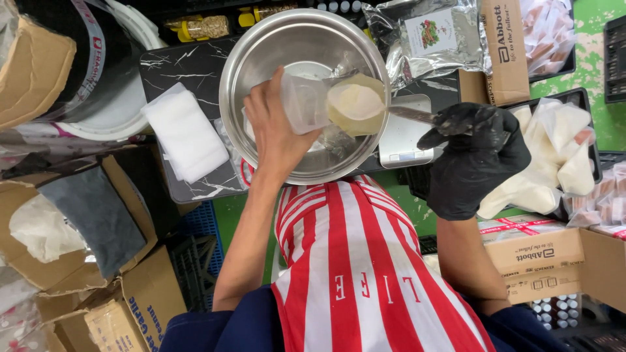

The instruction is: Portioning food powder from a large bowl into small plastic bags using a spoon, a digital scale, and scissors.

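Observation:
My bare left hand holds a small clear plastic bag over a large steel bowl. My right hand, in a black glove, grips the handle of a metal scoop heaped with pale powder. The scoop's mouth sits at the opening of the bag. The bowl stands on a small digital scale on a dark marble-patterned board. I wear a red and white striped apron.
A folded white cloth lies left of the bowl. A black tray with several filled white pouches sits at right. A silver foil bag lies behind. Cardboard boxes stand at both sides, a white bucket at upper left.

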